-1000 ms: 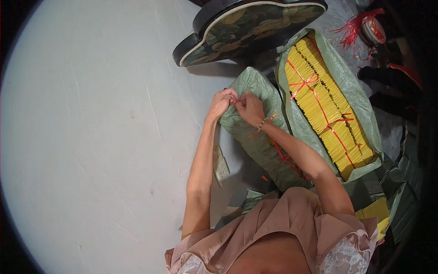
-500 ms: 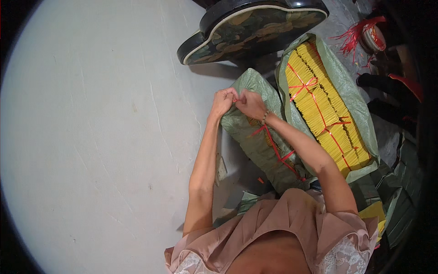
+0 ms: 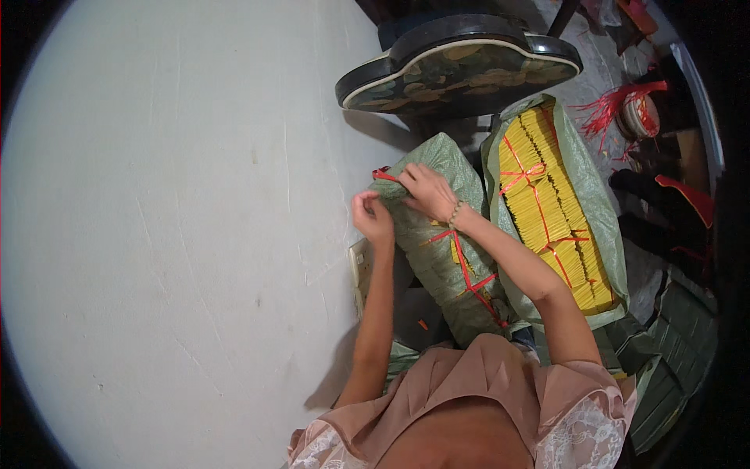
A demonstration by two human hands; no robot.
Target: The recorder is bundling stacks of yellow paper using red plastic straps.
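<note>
wall (image 3: pixel 172 234): pale, cracked | stool (image 3: pixel 461 66): dark, patterned top | light: dim at rt

The right hand (image 3: pixel 426 191) hides the red string (image 3: pixel 383 173) knot on the green sack (image 3: pixel 437 250).

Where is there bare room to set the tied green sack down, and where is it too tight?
The only broad bare patch is the pale surface to the person's left, bordered by the left hand and the tied green sack. To the right it is crowded: the open sack of yellow bundles, red string and dark stacks. The dark tray blocks the far side.
</note>
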